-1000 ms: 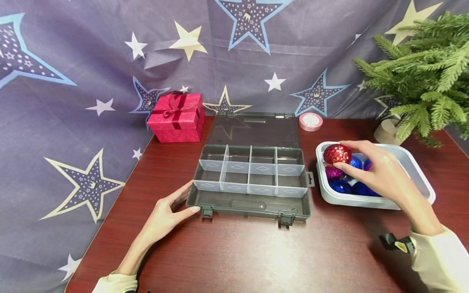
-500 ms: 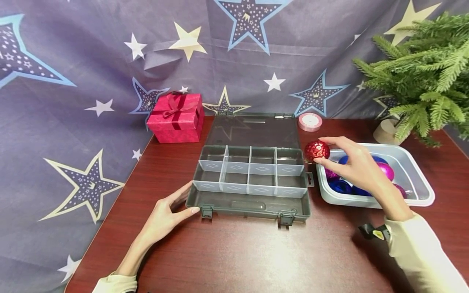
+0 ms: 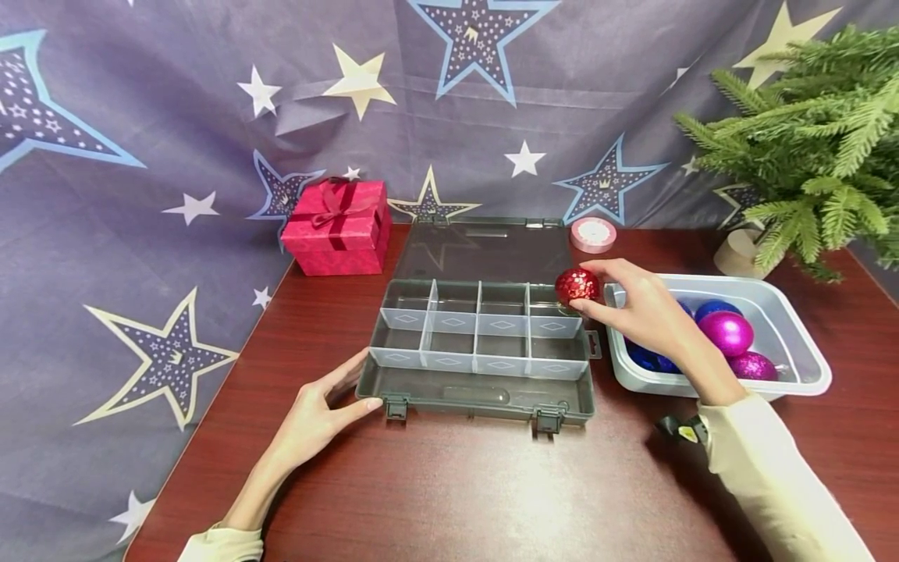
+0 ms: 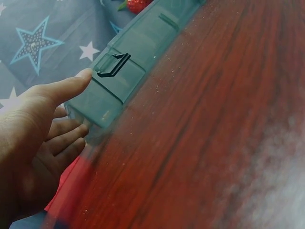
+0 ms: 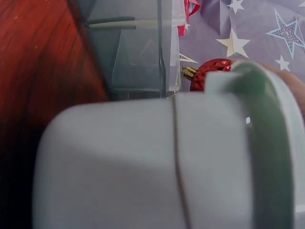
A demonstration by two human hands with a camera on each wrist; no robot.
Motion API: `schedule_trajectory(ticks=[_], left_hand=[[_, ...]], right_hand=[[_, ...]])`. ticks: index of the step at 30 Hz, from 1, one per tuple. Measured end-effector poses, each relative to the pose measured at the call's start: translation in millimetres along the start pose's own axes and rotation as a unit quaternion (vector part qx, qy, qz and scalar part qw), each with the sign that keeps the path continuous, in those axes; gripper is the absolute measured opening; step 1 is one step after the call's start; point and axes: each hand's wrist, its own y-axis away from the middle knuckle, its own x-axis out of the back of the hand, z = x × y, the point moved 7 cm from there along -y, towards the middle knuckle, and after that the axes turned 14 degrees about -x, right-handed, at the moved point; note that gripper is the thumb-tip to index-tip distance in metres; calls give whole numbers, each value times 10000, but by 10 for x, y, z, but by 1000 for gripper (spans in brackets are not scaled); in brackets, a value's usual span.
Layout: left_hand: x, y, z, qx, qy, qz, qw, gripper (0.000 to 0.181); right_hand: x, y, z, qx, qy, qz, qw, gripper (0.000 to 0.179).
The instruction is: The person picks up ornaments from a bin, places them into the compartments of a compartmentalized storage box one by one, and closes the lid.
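My right hand [image 3: 642,306] pinches a shiny red Christmas bauble [image 3: 577,288] between thumb and fingers, over the back right compartment of a smoky clear organizer box [image 3: 485,402]. The bauble's gold cap [image 5: 188,72] points left in the right wrist view. With its lid laid back, the box shows two rows of small compartments and one long front tray. At its front left corner rests my left hand [image 3: 312,417], the thumb near a latch [image 4: 114,65] and the relaxed fingers along the side. More baubles, including a pink one [image 3: 726,334], lie in a white tub [image 3: 797,343], partly hidden by my right forearm.
A red gift box [image 3: 337,226] with a bow stands at the back left. Behind the organizer's right side lies a pink ribbon roll [image 3: 593,235]. A small artificial fir tree [image 3: 818,156] spreads over the back right, and a star-patterned cloth [image 3: 175,265] hangs behind the table.
My right hand has carried the red bauble left, out of the white tub and over the organizer's back right corner. My left hand has stayed at the box corner.
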Motion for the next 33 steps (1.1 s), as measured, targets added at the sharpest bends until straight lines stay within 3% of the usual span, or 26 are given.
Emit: schedule_trajectory(ticks=[13,21,33], left_hand=[[-7,7,-1,21,87,20,10000,73],[-5,3,11,9,58,8,10000,74],[-5,-6,19,14,67,-10,10000,74]], right_hand=[[-138,-87,-59,-162,317,-257,9990,52],[-173,-88,-22,-474,244,-560,9970,55],[-3,28,-10,-256,360,-255,9987,51]])
